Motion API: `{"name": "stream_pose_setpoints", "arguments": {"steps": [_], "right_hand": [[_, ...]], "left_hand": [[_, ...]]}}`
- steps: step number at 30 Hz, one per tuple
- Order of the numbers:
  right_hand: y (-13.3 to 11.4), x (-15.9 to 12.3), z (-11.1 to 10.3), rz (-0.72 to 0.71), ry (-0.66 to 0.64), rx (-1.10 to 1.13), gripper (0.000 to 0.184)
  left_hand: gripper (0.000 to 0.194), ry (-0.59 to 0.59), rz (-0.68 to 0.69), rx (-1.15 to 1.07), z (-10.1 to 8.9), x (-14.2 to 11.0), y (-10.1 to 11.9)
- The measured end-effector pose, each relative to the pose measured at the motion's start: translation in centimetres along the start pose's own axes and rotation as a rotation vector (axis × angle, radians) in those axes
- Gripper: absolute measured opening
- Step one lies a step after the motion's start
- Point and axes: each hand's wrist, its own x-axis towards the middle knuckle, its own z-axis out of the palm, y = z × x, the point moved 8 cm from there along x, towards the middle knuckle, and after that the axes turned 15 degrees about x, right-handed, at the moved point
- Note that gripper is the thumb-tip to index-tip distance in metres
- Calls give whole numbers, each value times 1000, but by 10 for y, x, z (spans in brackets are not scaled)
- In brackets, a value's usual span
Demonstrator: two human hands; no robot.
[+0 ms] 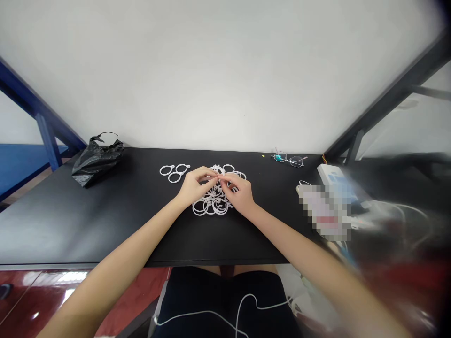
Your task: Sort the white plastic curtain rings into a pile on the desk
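Note:
A heap of thin white plastic rings [210,206], each with a small round tab, lies in the middle of the black table. Over the heap my left hand [196,185] and my right hand [240,193] meet, fingertips pinched together. Both hands are closed; whatever sits between the fingertips is too small and covered to make out. White rings show behind, between and below the fingers. To the left of my left hand, three similar rings [174,177] lie flat in a separate group.
A crumpled black plastic bag [98,162] stands at the back left. Eyeglasses [289,159] lie at the back right. Further right are a white box [333,176], a blurred-out phone-like object [324,211] and cables. A white cable [197,313] crosses my lap.

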Motion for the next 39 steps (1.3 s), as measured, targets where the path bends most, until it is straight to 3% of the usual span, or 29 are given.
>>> {"name": "stream_pose_setpoints", "arguments": {"steps": [3, 6, 13, 19, 27, 34, 39], "right_hand": [[3, -2, -4, 33, 55, 10, 16], [5, -4, -6, 45, 93, 18, 18], [2, -6, 11, -1, -121, -19, 8], [0, -8, 17, -72, -198, -33, 9], [-8, -12, 26, -226, -266, -144, 12], [-9, -12, 25, -215, -243, -145, 14], [-7, -11, 23, -150, -222, -65, 23]], "left_hand": [[25, -14, -133, -162, 5, 0, -13], [30, -28, -241, -169, 8, -1, -21], [42, -109, -268, -221, 10, -1, -12], [46, -193, -376, -303, 17, -4, -16], [34, -213, -323, -243, 12, -1, -9], [33, -127, -259, -125, 3, 3, -8], [37, -143, -288, -199, 5, 3, -9]]}}
